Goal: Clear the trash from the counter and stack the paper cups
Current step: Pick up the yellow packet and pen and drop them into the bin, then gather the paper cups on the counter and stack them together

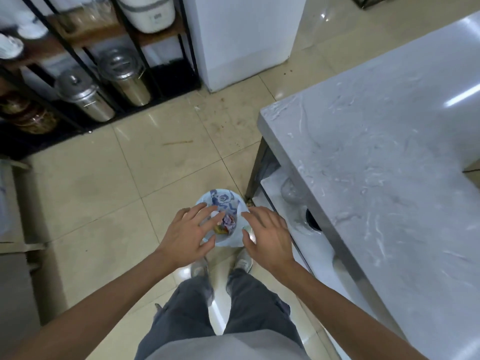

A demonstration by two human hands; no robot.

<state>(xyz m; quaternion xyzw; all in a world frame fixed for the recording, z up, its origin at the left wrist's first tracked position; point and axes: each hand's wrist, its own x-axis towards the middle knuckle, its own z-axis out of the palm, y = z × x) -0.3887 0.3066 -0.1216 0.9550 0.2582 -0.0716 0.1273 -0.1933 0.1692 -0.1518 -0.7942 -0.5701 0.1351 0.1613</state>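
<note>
I stand over a small waste bin lined with a pale blue, flower-printed plastic bag (224,201), set on the beige tiled floor (104,203) just off the corner of the grey marbled counter (376,152). Both my hands hover above its mouth with fingers spread and nothing gripped in either. My left hand (188,233) overlaps the near left rim; my right hand (270,235) covers the near right rim. The bin lies straight ahead and below, between the two hands, its opening facing up at me, so neither hand is clearly nearer.

Inside I see crumpled scraps of trash (226,223), purple, white and orange, but they are too small and blurred to name. I judge the trash part is about done here.

The counter stretch in view shows no paper cups; its far end runs out of frame, so the cups may sit there, to my right. My right hand would reach that side first. Whether my fingertips touch the bag or only float above it, I cannot tell.
</note>
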